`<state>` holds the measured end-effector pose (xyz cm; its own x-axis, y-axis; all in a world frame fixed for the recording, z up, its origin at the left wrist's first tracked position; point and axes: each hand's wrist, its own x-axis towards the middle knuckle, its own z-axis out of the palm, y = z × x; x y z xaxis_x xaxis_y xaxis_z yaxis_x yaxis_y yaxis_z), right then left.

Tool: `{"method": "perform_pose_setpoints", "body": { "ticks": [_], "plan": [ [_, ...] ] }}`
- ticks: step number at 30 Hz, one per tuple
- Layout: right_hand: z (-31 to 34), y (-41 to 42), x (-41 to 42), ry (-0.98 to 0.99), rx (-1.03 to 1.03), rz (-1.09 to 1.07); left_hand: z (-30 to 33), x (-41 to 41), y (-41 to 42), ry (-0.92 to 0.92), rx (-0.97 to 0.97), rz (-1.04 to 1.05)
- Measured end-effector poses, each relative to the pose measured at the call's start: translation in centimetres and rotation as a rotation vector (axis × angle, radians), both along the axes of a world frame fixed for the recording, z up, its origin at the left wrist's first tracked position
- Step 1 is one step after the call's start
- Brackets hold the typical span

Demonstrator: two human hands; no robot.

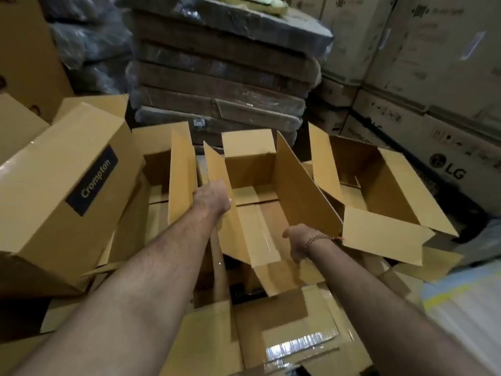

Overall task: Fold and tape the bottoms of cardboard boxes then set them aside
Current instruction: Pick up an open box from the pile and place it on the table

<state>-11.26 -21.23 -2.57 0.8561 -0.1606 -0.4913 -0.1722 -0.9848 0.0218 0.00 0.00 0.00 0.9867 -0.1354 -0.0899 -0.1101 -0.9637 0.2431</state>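
An open brown cardboard box (260, 185) stands upright in the middle with its top flaps raised and tape showing along its inner bottom seam. My left hand (212, 198) grips the box's left flap and wall from outside. My right hand (296, 244) holds the near end of the right wall, with the fingers curled down over the near flap. A thin bracelet circles that wrist. Both forearms reach forward over other boxes.
Open boxes sit left (165, 169) and right (379, 183) of the held one. A closed box marked Crompton (67, 185) lies at the left. A taped box (284, 329) lies below my arms. Wrapped stacks (222, 77) and LG cartons (433, 147) wall the back and right.
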Motion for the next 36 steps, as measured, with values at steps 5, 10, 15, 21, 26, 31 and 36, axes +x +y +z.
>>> {"method": "perform_pose_setpoints", "body": {
  "ticks": [5, 10, 15, 21, 26, 31, 36],
  "plan": [
    [-5.2, -0.8, -0.3, 0.019, -0.107, 0.017, -3.5, 2.0, 0.2, 0.027, -0.060, 0.121],
    [-9.1, -0.9, -1.2, -0.056, -0.165, 0.094, -5.4, 3.5, 0.6, 0.071, -0.386, 0.383],
    [-10.4, -0.2, -2.0, -0.214, -0.225, 0.219, -5.8, 3.7, 0.2, 0.247, -0.567, 0.447],
    [-8.9, 1.6, -3.3, -0.360, -0.149, 0.265, -1.3, 3.5, -0.3, 0.156, -0.993, 0.714],
    [-5.5, 4.4, -3.5, -0.459, -0.123, 0.241, 4.4, 1.1, 1.2, 0.013, -0.990, 0.676],
    [-1.2, 6.6, -5.2, -0.584, -0.178, 0.289, 9.0, -2.1, 5.2, -0.092, -0.950, 0.617],
    [4.0, 8.8, -10.0, -0.738, -0.208, 0.308, 14.5, -8.0, 8.1, -0.207, -1.042, 0.577]
  ]
}}
